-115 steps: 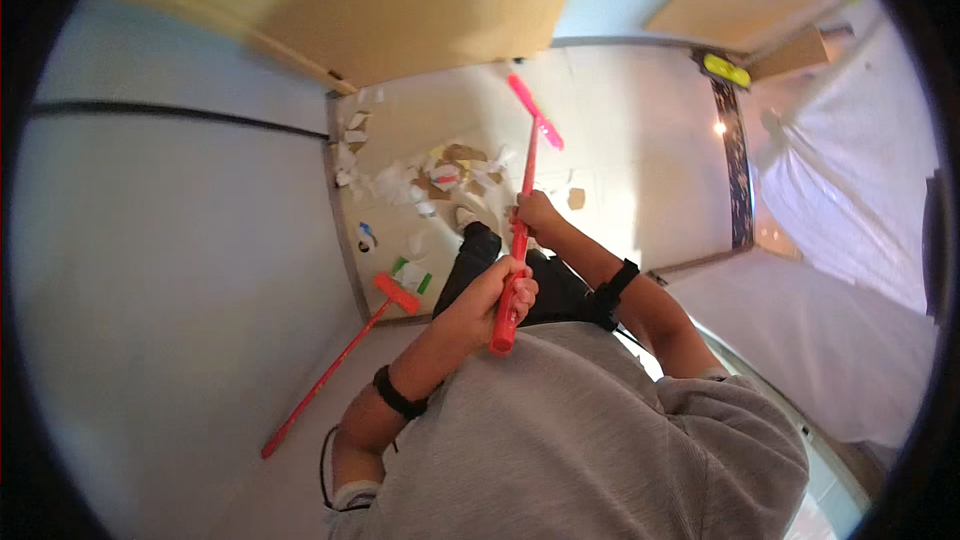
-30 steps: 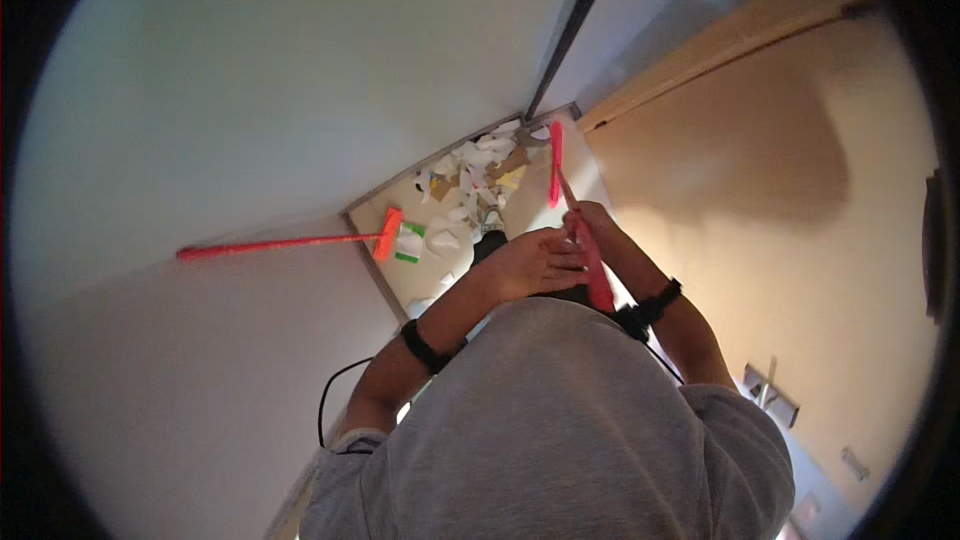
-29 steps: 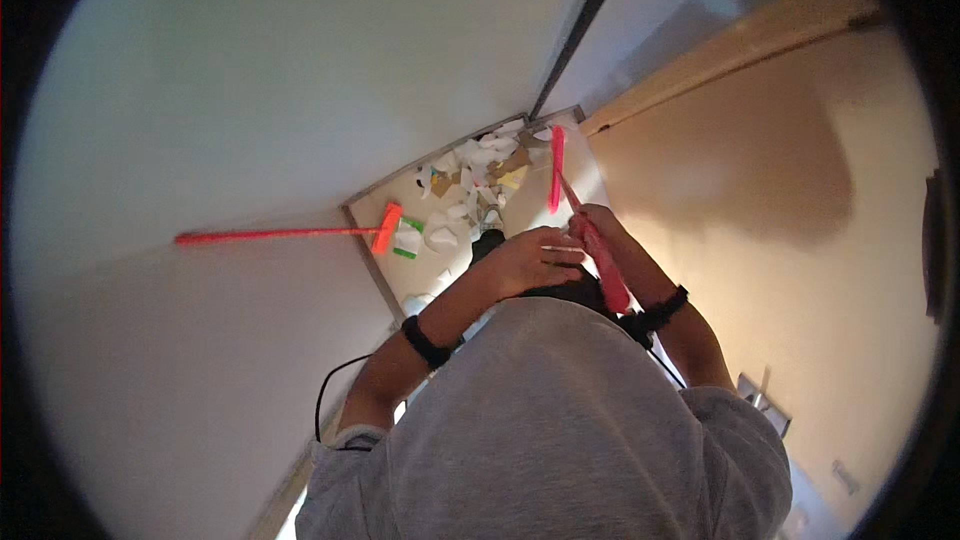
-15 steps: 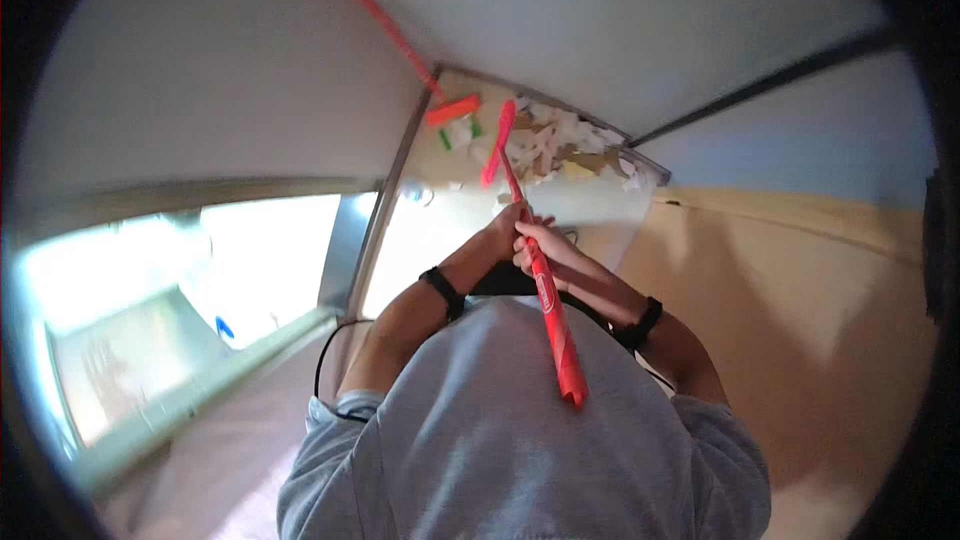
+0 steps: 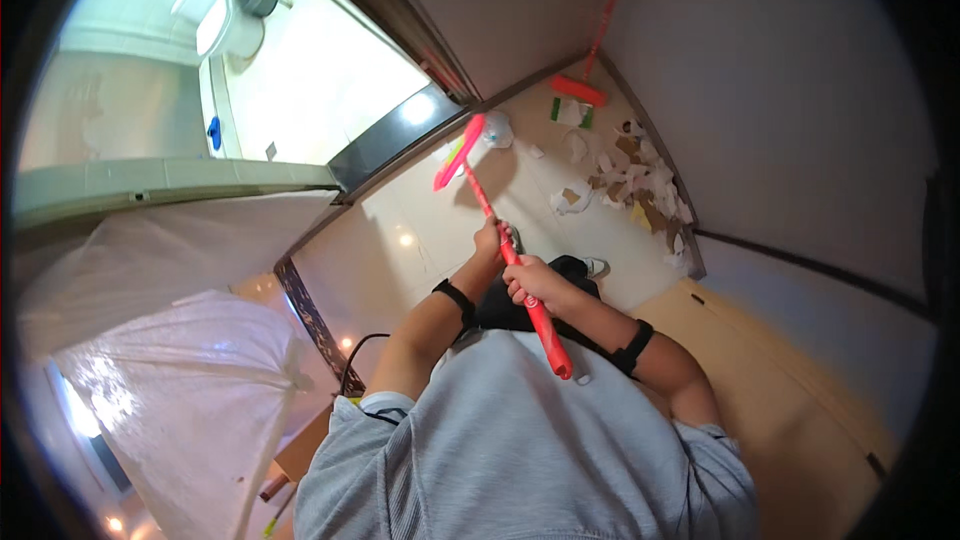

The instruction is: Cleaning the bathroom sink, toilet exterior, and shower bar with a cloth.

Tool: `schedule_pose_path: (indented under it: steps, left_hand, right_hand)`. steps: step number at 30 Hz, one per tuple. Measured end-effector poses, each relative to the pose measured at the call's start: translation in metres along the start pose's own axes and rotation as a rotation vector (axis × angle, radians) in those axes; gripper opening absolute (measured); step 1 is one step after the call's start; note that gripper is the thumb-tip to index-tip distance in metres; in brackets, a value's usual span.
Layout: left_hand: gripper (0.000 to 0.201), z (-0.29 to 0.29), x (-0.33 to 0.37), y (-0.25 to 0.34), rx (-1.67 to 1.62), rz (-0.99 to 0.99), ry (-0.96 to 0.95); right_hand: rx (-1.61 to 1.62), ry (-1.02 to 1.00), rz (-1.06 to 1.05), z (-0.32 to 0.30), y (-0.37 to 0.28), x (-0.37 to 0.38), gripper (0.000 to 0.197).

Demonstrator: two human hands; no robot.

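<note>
My left hand (image 5: pixel 489 239) is closed around the red handle of a broom (image 5: pixel 479 194), and my right hand (image 5: pixel 536 281) grips the same handle lower down, nearer my chest. The handle slants up and leftward from my grey shirt. At its far end is a narrow pink head with a yellow-green strip along it, above the tiled floor next to a doorway. Close beside that head sits a crumpled clear plastic bag (image 5: pixel 496 131). Torn scraps of white and brown paper (image 5: pixel 630 175) lie piled along the wall to the right.
Another long red-handled tool (image 5: pixel 579 90) with a wide red head leans in the far corner, by a green-and-white packet (image 5: pixel 571 113). At upper left, a dark threshold (image 5: pixel 395 135) borders a bathroom with a toilet (image 5: pixel 230 30). Translucent plastic sheeting (image 5: pixel 190 380) hangs at left; a wooden panel (image 5: pixel 740 370) is at right.
My view has turned left, bringing the bathroom and plastic sheeting further into sight. The broom head, earlier next to the scraps, is now by the doorway. Both hands still grip the handle.
</note>
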State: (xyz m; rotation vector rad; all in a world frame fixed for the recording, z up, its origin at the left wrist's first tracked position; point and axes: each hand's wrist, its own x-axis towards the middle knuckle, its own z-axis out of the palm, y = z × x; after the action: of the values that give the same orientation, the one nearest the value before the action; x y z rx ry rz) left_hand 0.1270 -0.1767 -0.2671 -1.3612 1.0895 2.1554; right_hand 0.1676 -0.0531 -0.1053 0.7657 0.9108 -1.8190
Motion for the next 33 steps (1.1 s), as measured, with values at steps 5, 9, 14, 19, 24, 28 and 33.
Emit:
schedule_pose_path:
  steps: [5, 9, 14, 19, 24, 28, 33]
  left_hand:
    - [0.016, -0.074, 0.042, 0.038, -0.321, 0.052, 0.160]
    - [0.013, -0.114, 0.077, 0.042, -0.239, -0.192, 0.122]
    - [0.012, -0.079, 0.072, 0.006, -0.139, -0.138, 0.176]
    - [0.017, -0.060, 0.088, -0.034, 0.106, -0.137, 0.222]
    - [0.038, 0.004, 0.029, -0.057, 0.104, -0.392, 0.048]
    - [0.050, 0.022, 0.023, -0.067, 0.710, -0.010, 0.283]
    - [0.051, 0.024, 0.050, -0.041, 0.444, -0.153, 0.098]
  right_hand:
    - [-0.069, -0.110, 0.125, 0.025, 0.021, 0.123, 0.005]
    - [-0.163, -0.058, 0.170, 0.028, 0.042, 0.176, 0.020]
    - [-0.743, 0.000, 0.167, 0.003, 0.021, 0.099, 0.024]
    - [-1.935, 0.322, -0.156, 0.012, 0.031, 0.015, 0.029]
    - [-1.736, 0.455, -0.049, 0.033, 0.009, -0.069, 0.041]
    - [-1.704, 0.522, -0.226, 0.022, 0.017, -0.094, 0.040]
    - [-1.672, 0.599, -0.176, 0.007, 0.031, -0.054, 0.040]
